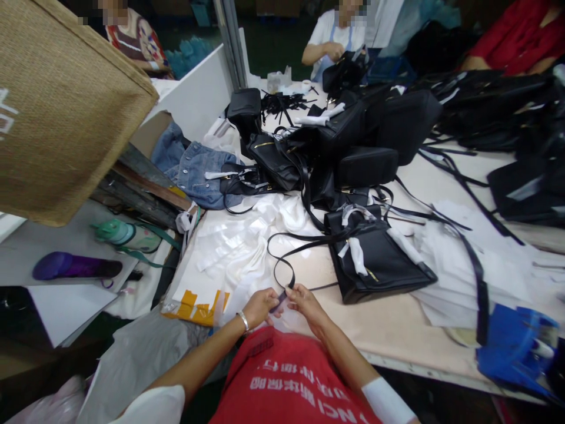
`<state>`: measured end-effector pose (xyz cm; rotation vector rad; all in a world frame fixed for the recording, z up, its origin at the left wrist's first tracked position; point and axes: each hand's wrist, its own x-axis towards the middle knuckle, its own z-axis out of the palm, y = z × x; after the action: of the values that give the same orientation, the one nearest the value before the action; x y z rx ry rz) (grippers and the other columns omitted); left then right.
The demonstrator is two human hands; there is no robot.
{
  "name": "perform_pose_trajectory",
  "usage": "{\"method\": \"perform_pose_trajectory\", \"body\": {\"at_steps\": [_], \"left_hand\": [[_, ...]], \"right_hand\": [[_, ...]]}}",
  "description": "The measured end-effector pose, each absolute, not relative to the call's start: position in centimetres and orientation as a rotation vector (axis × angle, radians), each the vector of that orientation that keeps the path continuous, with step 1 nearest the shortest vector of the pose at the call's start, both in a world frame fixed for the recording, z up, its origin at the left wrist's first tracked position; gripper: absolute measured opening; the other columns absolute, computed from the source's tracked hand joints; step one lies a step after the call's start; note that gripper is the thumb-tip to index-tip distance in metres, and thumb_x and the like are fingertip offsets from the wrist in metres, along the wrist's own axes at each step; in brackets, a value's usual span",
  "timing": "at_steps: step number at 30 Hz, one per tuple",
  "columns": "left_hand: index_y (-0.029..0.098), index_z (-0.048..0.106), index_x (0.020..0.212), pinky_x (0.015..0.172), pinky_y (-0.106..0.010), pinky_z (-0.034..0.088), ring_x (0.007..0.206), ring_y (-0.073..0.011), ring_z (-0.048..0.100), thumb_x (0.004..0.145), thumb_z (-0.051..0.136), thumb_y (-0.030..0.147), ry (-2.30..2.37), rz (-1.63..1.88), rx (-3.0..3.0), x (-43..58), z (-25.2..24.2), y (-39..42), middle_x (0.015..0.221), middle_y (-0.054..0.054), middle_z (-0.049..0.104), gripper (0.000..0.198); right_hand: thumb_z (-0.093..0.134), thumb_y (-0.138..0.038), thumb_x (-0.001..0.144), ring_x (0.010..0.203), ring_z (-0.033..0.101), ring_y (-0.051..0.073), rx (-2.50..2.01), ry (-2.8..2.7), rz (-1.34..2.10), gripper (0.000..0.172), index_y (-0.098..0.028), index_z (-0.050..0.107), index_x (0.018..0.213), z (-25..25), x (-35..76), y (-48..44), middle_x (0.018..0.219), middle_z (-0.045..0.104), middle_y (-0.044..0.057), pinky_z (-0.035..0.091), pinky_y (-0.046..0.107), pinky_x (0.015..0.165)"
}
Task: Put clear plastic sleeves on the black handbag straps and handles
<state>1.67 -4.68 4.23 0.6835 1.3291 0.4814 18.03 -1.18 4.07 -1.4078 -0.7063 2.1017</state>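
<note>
My left hand (261, 308), with a bracelet at the wrist, pinches a black bag strap (290, 279) close to its end, just in front of my body. Gripping the same strap a little further right is my right hand (306, 304). From my fingers the strap loops up and runs right to a black handbag (379, 262) lying on the table. White wrapping covers parts of that handbag, and a gold zip shows on its front. Strips of white wrapping material (247, 241) lie on the table beyond my left hand. Fine detail at the strap's end is too small to make out.
A pile of black bags (353, 135) covers the back of the table (375, 330). White sheets (468, 265) and a blue pouch (514, 344) lie right. A denim garment (198, 171), bottles and a hanging burlap bag (66, 112) are left. Several people sit across.
</note>
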Motion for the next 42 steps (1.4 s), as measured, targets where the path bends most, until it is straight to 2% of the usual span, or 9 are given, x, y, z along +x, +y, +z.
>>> {"method": "perform_pose_trajectory", "body": {"at_steps": [3, 11, 15, 21, 25, 32, 36, 40, 42], "left_hand": [[0.017, 0.044, 0.082, 0.040, -0.024, 0.048, 0.065, -0.0203, 0.066, 0.072, 0.055, 0.040, 1.317, 0.510, 0.646, 1.5, 4.5, -4.7, 0.075, -0.007, 0.067, 0.028], [0.016, 0.047, 0.086, 0.042, -0.022, 0.050, 0.075, -0.0204, 0.067, 0.076, 0.052, 0.041, 1.358, 0.628, 0.641, 2.2, 6.4, -3.6, 0.087, -0.011, 0.068, 0.028], [0.016, 0.048, 0.084, 0.041, -0.022, 0.051, 0.072, -0.0196, 0.066, 0.076, 0.051, 0.039, 1.397, 0.654, 0.670, 2.5, 6.4, -3.3, 0.083, -0.008, 0.067, 0.025], [0.016, 0.047, 0.083, 0.040, -0.021, 0.050, 0.073, -0.0200, 0.067, 0.077, 0.051, 0.039, 1.407, 0.652, 0.686, 2.5, 6.5, -3.3, 0.082, -0.008, 0.067, 0.024], [0.016, 0.047, 0.085, 0.040, -0.021, 0.051, 0.071, -0.0193, 0.067, 0.078, 0.051, 0.039, 1.445, 0.715, 0.687, 2.1, 7.2, -2.7, 0.083, -0.008, 0.066, 0.025], [0.016, 0.048, 0.087, 0.048, -0.028, 0.057, 0.076, -0.0179, 0.064, 0.081, 0.050, 0.042, 1.371, 0.902, 0.787, 3.1, 10.2, -0.1, 0.081, -0.004, 0.061, 0.026], [0.017, 0.049, 0.085, 0.047, -0.027, 0.056, 0.068, -0.0155, 0.063, 0.080, 0.052, 0.042, 1.341, 0.877, 0.807, 4.2, 10.6, 0.8, 0.078, -0.001, 0.059, 0.026], [0.017, 0.049, 0.083, 0.045, -0.026, 0.054, 0.063, -0.0149, 0.063, 0.078, 0.053, 0.042, 1.393, 0.821, 0.853, 4.0, 10.0, 1.0, 0.074, 0.000, 0.059, 0.025], [0.018, 0.049, 0.082, 0.045, -0.025, 0.053, 0.061, -0.0146, 0.062, 0.079, 0.053, 0.042, 1.422, 0.802, 0.880, 3.8, 9.7, 1.0, 0.073, 0.001, 0.059, 0.025]], "right_hand": [[0.069, -0.048, 0.067, 0.070, 0.055, 0.012, -1.382, -0.604, 2.113, 0.035, -0.019, 0.058, 0.082, 4.5, 18.5, 0.6, 0.077, 0.060, 0.001, 0.044, 0.024, 0.066], [0.074, -0.039, 0.064, 0.064, 0.054, 0.012, -1.269, -0.496, 1.905, 0.028, -0.020, 0.054, 0.073, 5.3, 17.6, 0.4, 0.070, 0.059, -0.003, 0.044, 0.026, 0.068], [0.073, -0.039, 0.066, 0.063, 0.054, 0.012, -1.253, -0.530, 2.000, 0.027, -0.019, 0.056, 0.073, 5.8, 17.4, -0.6, 0.066, 0.058, -0.003, 0.044, 0.026, 0.067], [0.074, -0.037, 0.066, 0.070, 0.055, 0.012, -1.258, -0.454, 2.192, 0.029, -0.019, 0.063, 0.086, 5.6, 18.5, 1.8, 0.078, 0.062, 0.000, 0.044, 0.025, 0.069], [0.078, -0.030, 0.060, 0.065, 0.053, 0.010, -1.189, -0.421, 2.142, 0.027, -0.019, 0.060, 0.077, 5.9, 18.3, 2.9, 0.070, 0.059, -0.003, 0.043, 0.024, 0.067], [0.072, -0.031, 0.069, 0.076, 0.057, 0.013, -1.061, -0.498, 1.947, 0.021, -0.022, 0.059, 0.083, 7.9, 17.4, 1.8, 0.088, 0.063, -0.001, 0.043, 0.029, 0.078], [0.072, -0.030, 0.069, 0.074, 0.057, 0.013, -1.047, -0.487, 2.027, 0.020, -0.022, 0.058, 0.081, 8.2, 18.1, 1.9, 0.084, 0.064, -0.001, 0.045, 0.030, 0.076], [0.068, -0.034, 0.074, 0.082, 0.060, 0.017, -0.975, -0.402, 2.188, 0.026, -0.021, 0.061, 0.095, 7.9, 19.4, 3.6, 0.093, 0.065, 0.004, 0.046, 0.034, 0.080], [0.070, -0.032, 0.072, 0.078, 0.061, 0.016, -0.974, -0.366, 2.247, 0.026, -0.019, 0.061, 0.092, 7.5, 19.6, 4.5, 0.089, 0.065, 0.004, 0.047, 0.032, 0.078]]}}
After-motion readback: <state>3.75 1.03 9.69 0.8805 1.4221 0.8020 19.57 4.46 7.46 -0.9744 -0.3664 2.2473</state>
